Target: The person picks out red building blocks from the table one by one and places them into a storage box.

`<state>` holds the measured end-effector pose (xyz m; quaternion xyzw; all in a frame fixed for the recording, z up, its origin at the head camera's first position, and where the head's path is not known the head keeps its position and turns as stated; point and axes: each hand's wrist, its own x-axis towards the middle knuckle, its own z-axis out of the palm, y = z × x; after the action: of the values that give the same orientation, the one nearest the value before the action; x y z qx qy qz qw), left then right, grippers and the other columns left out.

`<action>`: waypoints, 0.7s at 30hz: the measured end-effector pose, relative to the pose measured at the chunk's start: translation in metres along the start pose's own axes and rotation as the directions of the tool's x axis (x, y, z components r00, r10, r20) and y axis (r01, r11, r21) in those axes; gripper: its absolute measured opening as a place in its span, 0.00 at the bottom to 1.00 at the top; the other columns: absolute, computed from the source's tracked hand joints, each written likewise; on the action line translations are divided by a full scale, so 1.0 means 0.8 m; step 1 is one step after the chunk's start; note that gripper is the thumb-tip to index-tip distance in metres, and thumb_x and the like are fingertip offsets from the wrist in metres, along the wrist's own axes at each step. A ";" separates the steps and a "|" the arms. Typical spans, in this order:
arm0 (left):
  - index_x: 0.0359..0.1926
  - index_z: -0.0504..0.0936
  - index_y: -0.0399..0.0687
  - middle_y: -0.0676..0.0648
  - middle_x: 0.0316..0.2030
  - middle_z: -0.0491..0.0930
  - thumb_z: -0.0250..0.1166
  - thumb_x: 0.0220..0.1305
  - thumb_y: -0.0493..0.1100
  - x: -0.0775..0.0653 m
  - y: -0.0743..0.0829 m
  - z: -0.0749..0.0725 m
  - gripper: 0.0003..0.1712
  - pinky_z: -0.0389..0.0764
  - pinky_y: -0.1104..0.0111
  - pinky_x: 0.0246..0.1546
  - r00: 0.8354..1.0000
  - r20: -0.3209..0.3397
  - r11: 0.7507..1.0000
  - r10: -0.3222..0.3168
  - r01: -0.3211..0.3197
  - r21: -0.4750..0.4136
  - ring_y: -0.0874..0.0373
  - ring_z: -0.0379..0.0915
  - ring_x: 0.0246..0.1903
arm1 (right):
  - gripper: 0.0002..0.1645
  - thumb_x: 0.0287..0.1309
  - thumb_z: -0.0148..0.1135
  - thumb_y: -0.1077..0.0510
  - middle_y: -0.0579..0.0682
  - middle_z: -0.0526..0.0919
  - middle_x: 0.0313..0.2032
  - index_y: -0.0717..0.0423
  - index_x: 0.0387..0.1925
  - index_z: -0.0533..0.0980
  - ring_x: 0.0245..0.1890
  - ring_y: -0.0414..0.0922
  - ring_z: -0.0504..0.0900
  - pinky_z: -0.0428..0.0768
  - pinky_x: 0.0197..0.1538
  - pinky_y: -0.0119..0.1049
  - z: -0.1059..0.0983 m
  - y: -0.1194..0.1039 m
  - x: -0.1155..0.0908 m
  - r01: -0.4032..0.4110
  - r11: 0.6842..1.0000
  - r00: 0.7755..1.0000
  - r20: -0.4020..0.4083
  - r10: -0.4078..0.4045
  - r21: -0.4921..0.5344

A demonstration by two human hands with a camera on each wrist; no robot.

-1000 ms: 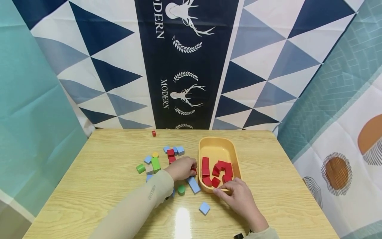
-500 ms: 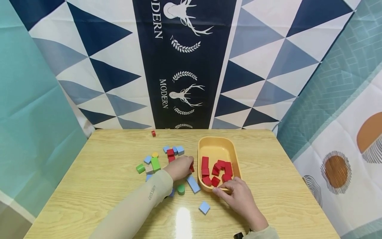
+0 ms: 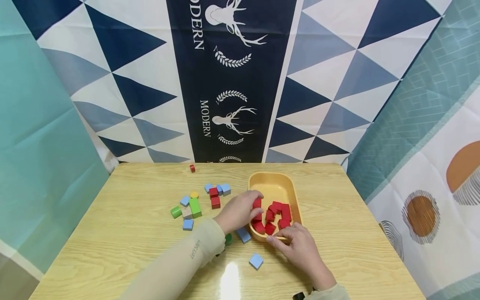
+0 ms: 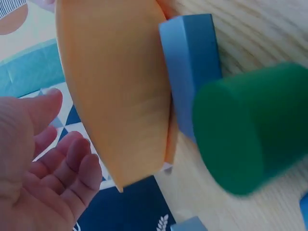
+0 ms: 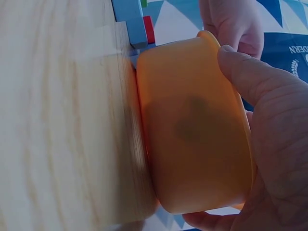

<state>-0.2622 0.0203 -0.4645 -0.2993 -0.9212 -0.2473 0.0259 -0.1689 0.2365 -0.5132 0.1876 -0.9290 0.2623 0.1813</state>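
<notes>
An orange plastic bin (image 3: 275, 188) on the table holds several red blocks (image 3: 286, 212). My left hand (image 3: 240, 211) is over its left rim, thumb and fingers apart. In the left wrist view that hand (image 4: 53, 163) shows loosely bent fingers and nothing between them, beside the bin's wall (image 4: 118, 96). My right hand (image 3: 301, 248) grips the near rim. The right wrist view shows its thumb (image 5: 245, 72) on the bin's outer wall (image 5: 192, 144). A long blue block (image 4: 192, 67) and a green cylinder (image 4: 240, 139) lie just outside the bin.
Left of the bin lie two red blocks (image 3: 215, 203), blue blocks (image 3: 188, 225), a bright green block (image 3: 195, 207), a green cylinder (image 3: 176, 212) and a yellow piece (image 3: 194, 194). A small red block (image 3: 192, 168) sits near the far edge. A blue block (image 3: 256, 261) lies in front.
My left hand has lifted a red block from beside the bin, moved right over the rim and let go of it. The right hand keeps its grip on the bin.
</notes>
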 end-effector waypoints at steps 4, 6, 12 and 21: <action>0.55 0.79 0.49 0.48 0.52 0.78 0.64 0.69 0.49 -0.004 -0.027 -0.013 0.17 0.77 0.59 0.55 0.996 -0.074 0.995 -0.050 0.056 0.082 0.56 0.71 0.51 | 0.13 0.50 0.73 0.37 0.26 0.75 0.20 0.39 0.23 0.85 0.26 0.35 0.65 0.68 0.29 0.34 0.000 0.000 0.000 0.002 1.000 1.000 -0.004 -0.002 -0.003; 0.55 0.79 0.47 0.46 0.53 0.78 0.64 0.68 0.46 -0.006 -0.049 -0.023 0.17 0.76 0.56 0.56 0.986 -0.119 0.982 -0.116 0.132 0.134 0.52 0.70 0.52 | 0.14 0.50 0.73 0.37 0.27 0.74 0.21 0.40 0.24 0.85 0.27 0.35 0.66 0.69 0.29 0.35 -0.001 0.001 -0.001 -0.001 1.000 1.000 -0.002 0.001 -0.009; 0.53 0.81 0.39 0.42 0.45 0.81 0.70 0.63 0.43 -0.018 -0.110 -0.036 0.19 0.81 0.56 0.47 0.953 -0.103 0.934 -0.284 0.300 0.195 0.50 0.76 0.42 | 0.14 0.50 0.73 0.38 0.27 0.73 0.20 0.40 0.24 0.86 0.26 0.35 0.65 0.68 0.29 0.34 -0.003 0.000 0.000 0.001 1.000 1.000 0.001 -0.001 -0.012; 0.46 0.83 0.41 0.44 0.38 0.79 0.68 0.65 0.42 -0.021 -0.131 -0.037 0.12 0.82 0.60 0.42 0.961 -0.032 0.949 -0.273 0.275 0.156 0.56 0.72 0.35 | 0.15 0.50 0.72 0.36 0.26 0.70 0.18 0.39 0.24 0.86 0.25 0.36 0.64 0.66 0.28 0.33 0.004 0.000 0.000 -0.015 1.000 1.000 0.008 0.015 -0.012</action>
<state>-0.3105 -0.0757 -0.4876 -0.1643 -0.9704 -0.1757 0.0198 -0.1695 0.2349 -0.5158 0.1809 -0.9327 0.2573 0.1765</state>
